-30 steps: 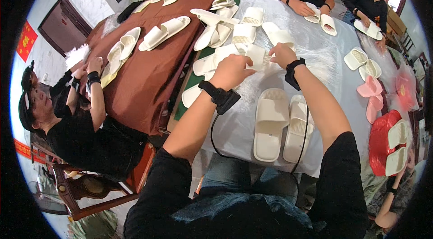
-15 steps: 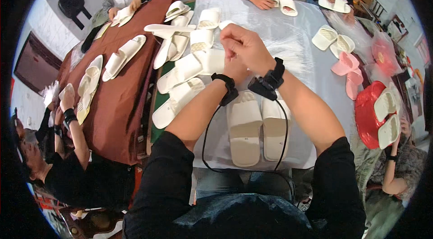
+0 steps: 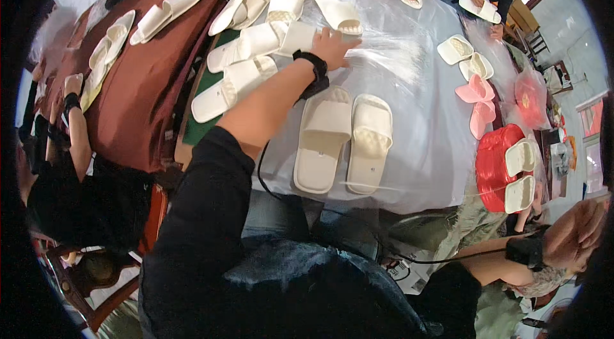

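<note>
Left hand point(image 3: 330, 47) spread flat, fingers resting on clear plastic sheet point(image 3: 409, 77) beside cream slipper point(image 3: 339, 13); nothing pinched. Right hand point(image 3: 575, 230) off table at lower right, loosely curled, empty. Cream slipper pair point(image 3: 345, 137) near table edge.

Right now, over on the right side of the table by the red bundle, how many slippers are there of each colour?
Pink slippers: 2
Cream slippers on the table: 2
Cream slippers on the red bundle: 2
Total: 6
</note>
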Action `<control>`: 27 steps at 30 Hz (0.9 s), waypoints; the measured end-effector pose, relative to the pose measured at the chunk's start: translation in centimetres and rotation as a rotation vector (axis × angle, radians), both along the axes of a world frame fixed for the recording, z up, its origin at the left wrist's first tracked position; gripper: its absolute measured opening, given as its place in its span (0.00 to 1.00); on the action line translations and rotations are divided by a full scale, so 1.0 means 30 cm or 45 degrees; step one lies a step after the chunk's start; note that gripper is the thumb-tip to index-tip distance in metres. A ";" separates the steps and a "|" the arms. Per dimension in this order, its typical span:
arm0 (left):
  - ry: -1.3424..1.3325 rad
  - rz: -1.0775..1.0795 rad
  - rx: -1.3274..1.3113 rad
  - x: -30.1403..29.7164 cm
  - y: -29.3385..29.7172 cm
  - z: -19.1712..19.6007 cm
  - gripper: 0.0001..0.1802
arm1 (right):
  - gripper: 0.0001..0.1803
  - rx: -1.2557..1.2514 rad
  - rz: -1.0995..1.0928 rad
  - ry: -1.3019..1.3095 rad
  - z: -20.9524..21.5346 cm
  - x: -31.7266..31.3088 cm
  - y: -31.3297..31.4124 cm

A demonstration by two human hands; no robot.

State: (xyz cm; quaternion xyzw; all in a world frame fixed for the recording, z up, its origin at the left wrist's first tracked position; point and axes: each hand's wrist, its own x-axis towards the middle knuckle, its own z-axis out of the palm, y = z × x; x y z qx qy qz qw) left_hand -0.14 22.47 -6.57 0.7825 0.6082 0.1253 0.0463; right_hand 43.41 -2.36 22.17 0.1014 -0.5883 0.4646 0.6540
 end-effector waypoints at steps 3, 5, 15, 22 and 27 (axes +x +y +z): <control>0.062 0.022 0.190 0.014 -0.125 0.099 0.33 | 0.09 -0.272 -0.440 0.146 -0.063 -0.081 -0.107; 0.103 0.079 0.366 0.003 -0.223 0.144 0.29 | 0.09 -0.328 -0.696 0.235 -0.099 -0.073 -0.136; -0.559 -0.170 0.158 -0.014 -0.474 -0.043 0.09 | 0.03 -0.078 -1.732 -1.138 -0.165 0.080 -0.169; -0.571 0.088 0.097 -0.005 -0.532 -0.030 0.09 | 0.05 -0.580 -0.540 -1.654 -0.747 -0.649 0.010; -0.712 0.099 0.148 -0.009 -0.533 -0.034 0.08 | 0.06 -0.905 -0.746 -1.578 -0.851 -0.836 0.022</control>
